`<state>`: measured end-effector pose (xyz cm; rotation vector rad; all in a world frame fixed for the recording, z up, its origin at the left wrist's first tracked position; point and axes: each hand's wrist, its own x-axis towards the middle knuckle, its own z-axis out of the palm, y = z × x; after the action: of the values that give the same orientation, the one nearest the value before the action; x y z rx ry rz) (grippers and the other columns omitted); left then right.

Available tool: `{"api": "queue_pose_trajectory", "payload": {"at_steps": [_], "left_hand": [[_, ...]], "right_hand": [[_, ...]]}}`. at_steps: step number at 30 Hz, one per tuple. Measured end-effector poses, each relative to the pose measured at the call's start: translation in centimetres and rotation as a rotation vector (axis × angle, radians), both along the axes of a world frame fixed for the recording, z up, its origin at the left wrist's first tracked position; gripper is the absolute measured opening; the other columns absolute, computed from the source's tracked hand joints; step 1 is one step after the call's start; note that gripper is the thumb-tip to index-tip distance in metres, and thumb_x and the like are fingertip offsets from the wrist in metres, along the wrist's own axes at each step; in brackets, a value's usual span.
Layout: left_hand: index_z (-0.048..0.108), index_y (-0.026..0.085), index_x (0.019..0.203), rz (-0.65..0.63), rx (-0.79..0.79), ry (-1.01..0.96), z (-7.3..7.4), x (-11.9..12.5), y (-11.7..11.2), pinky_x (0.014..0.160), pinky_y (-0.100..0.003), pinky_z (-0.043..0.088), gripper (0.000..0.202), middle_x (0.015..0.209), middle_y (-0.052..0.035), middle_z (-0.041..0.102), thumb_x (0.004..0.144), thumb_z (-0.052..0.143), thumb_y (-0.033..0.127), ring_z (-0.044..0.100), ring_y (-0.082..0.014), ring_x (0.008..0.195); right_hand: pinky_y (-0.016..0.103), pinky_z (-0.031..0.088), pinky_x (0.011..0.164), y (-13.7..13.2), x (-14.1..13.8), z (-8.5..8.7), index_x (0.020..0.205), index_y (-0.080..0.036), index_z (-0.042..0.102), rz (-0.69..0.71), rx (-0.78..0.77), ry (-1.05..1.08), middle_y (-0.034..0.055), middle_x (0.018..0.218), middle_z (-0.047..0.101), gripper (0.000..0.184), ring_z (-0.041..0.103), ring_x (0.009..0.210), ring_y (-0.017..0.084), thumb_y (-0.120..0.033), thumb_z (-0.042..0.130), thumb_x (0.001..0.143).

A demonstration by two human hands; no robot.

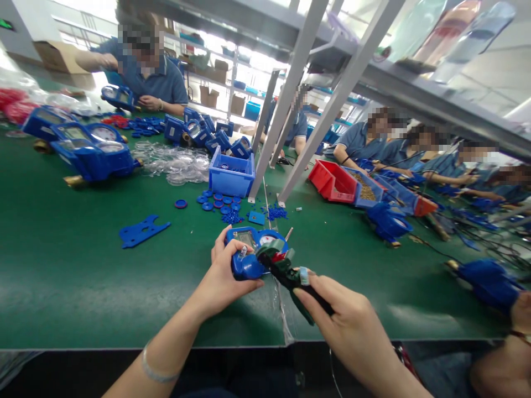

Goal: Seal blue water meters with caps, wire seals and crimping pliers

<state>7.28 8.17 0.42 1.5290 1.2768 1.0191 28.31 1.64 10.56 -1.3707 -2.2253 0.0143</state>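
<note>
In the head view my left hand is wrapped round the left side of a blue water meter with a small display and a round dial. The meter is just above the green table. My right hand grips green-and-black pliers by the handles. Their head lies over the meter's near right side and partly hides the dial; whether the jaws touch the meter I cannot tell. Beyond it are a small blue plate, blue caps and a heap of tiny blue parts. A flat blue bracket lies to the left.
Two grey shelf posts rise from the table behind a blue bin. More meters and clear covers lie left. At right are a red bin, cables and another meter. Co-workers sit around.
</note>
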Motion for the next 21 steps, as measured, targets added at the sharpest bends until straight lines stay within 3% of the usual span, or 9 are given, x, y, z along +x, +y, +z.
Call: {"api": "queue_pose_trajectory", "payload": {"at_steps": [3, 6, 10, 13, 17, 21], "left_hand": [[0.058, 0.023, 0.103, -0.014, -0.002, 0.006, 0.0, 0.0, -0.1, 0.125, -0.057, 0.018, 0.053, 0.157, -0.0082, 0.018, 0.059, 0.086, 0.032, 0.011, -0.0320, 0.152], [0.058, 0.023, 0.101, 0.003, -0.002, -0.002, 0.1, 0.1, -0.1, 0.125, -0.057, 0.019, 0.052, 0.158, -0.0077, 0.016, 0.058, 0.087, 0.029, 0.012, -0.0325, 0.152], [0.058, 0.023, 0.101, 0.002, -0.002, -0.002, 0.1, 0.1, -0.1, 0.125, -0.057, 0.019, 0.052, 0.158, -0.0075, 0.016, 0.059, 0.086, 0.030, 0.014, -0.0321, 0.152], [0.059, 0.023, 0.101, 0.011, 0.015, 0.002, 0.1, 0.0, 0.0, 0.125, -0.056, 0.018, 0.051, 0.157, -0.0071, 0.020, 0.059, 0.086, 0.029, 0.013, -0.0314, 0.152], [0.060, 0.023, 0.103, 0.016, 0.003, 0.015, 0.0, 0.1, 0.0, 0.124, -0.058, 0.020, 0.056, 0.158, -0.0075, 0.017, 0.055, 0.088, 0.033, 0.016, -0.0325, 0.152], [0.060, 0.021, 0.102, 0.097, 0.027, 0.024, -0.2, 0.5, 0.2, 0.124, -0.057, 0.022, 0.055, 0.150, -0.0114, 0.029, 0.055, 0.085, 0.036, 0.018, -0.0322, 0.152]], "right_hand": [[0.010, 0.050, 0.073, 0.2, 0.1, -0.2, 0.105, -0.013, 0.068, -0.011, 0.005, 0.062, 0.0039, 0.090, 0.069, 0.019, 0.066, 0.081, 0.006, -0.023, 0.058, 0.093], [0.010, 0.048, 0.067, 0.3, 0.2, -0.6, 0.102, -0.016, 0.070, 0.003, -0.058, 0.016, 0.0020, 0.085, 0.068, 0.017, 0.064, 0.073, 0.005, -0.024, 0.058, 0.092], [0.010, 0.049, 0.074, 0.2, 0.1, -1.1, 0.105, -0.015, 0.069, 0.004, -0.053, 0.104, 0.0031, 0.091, 0.068, 0.020, 0.065, 0.080, 0.005, -0.025, 0.057, 0.093], [0.011, 0.048, 0.071, 0.1, 0.4, -1.1, 0.103, -0.016, 0.071, -0.034, -0.173, 0.097, 0.0024, 0.088, 0.069, 0.025, 0.064, 0.076, 0.006, -0.033, 0.055, 0.094], [0.014, 0.044, 0.062, 1.0, 2.9, -1.6, 0.099, -0.012, 0.066, -0.293, -0.383, 0.315, 0.0026, 0.074, 0.064, 0.046, 0.056, 0.065, 0.007, -0.055, 0.051, 0.091], [0.018, 0.035, 0.053, 3.1, 7.9, -5.0, 0.108, -0.010, 0.057, -0.561, -0.587, 0.450, 0.0028, 0.069, 0.060, 0.065, 0.047, 0.056, 0.007, -0.068, 0.044, 0.083]]}}
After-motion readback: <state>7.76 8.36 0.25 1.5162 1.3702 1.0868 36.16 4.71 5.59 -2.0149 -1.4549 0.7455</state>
